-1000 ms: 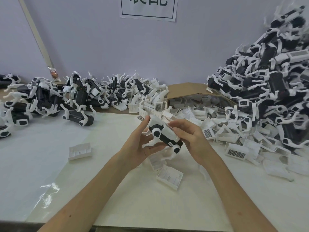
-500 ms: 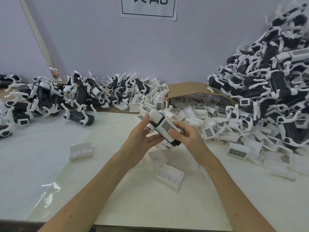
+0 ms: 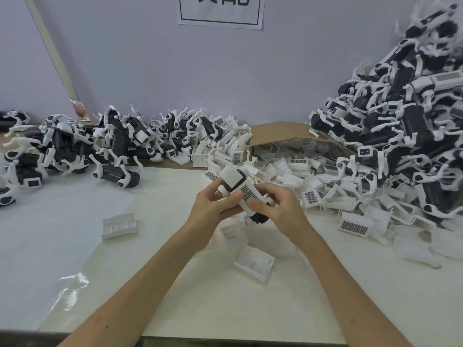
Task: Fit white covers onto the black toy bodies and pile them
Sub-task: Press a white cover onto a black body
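Note:
Both hands hold one black toy body [image 3: 240,189] above the middle of the table, its white cover with a dotted grille facing up. My left hand [image 3: 213,206] grips its left side, thumb on the cover. My right hand [image 3: 278,209] grips its right and lower end, thumb pressing the grille. Loose white covers [image 3: 310,176] spill from a cardboard box [image 3: 273,132] behind the hands. A tall pile of toys [image 3: 400,126] rises at the right, and a lower heap of toys [image 3: 120,139] lies at the back left.
Single white covers lie on the table: one cover [image 3: 119,225] at the left, another cover [image 3: 254,262] just below my hands. One toy [image 3: 116,175] stands apart in front of the left heap. A paper sign [image 3: 220,11] hangs on the wall.
The toy has been turned over in my hands: a second ago its side and legs faced me, now the grille cover faces up and both thumbs lie on it.

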The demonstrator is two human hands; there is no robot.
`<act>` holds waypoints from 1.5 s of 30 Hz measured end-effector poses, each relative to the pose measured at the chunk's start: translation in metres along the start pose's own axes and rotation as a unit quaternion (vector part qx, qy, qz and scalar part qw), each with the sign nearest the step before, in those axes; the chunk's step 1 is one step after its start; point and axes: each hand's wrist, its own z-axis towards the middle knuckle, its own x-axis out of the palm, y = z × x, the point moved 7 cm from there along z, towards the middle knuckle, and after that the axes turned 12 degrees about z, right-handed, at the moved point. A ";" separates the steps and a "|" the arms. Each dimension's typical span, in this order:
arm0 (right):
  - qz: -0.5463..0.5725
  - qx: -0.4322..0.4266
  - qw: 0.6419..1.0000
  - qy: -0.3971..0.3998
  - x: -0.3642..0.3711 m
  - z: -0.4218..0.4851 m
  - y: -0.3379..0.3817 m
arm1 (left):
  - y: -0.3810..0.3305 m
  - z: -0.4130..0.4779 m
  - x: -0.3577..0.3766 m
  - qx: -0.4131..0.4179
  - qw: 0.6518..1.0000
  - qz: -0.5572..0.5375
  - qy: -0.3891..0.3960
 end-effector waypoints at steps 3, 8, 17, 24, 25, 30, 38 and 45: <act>-0.008 -0.003 1.000 0.002 0.003 0.000 -0.002 | 0.001 0.001 -0.002 -0.010 1.000 0.005 -0.004; 0.026 0.036 0.999 0.024 0.009 0.000 -0.012 | 0.005 0.001 0.002 -0.034 0.998 0.043 0.028; 0.012 0.009 0.999 -0.038 0.000 0.004 -0.007 | 0.011 0.004 0.007 -0.023 0.996 0.077 0.041; 0.101 0.027 0.994 -0.018 -0.003 0.003 -0.006 | 0.010 0.005 0.005 -0.023 0.996 0.081 0.028; 0.108 0.030 0.994 -0.005 -0.001 0.002 -0.006 | 0.010 0.006 0.004 -0.024 0.997 0.073 0.023; 0.085 0.024 0.996 0.023 0.004 0.001 -0.003 | 0.014 0.008 -0.006 -0.042 0.998 0.037 -0.010; 0.006 0.004 1.000 -0.016 0.001 0.003 -0.002 | 0.015 0.007 -0.009 -0.035 0.996 0.056 -0.052; -0.019 -0.018 0.984 -0.177 -0.026 0.001 -0.003 | 0.016 0.006 -0.019 -0.063 0.990 0.048 -0.119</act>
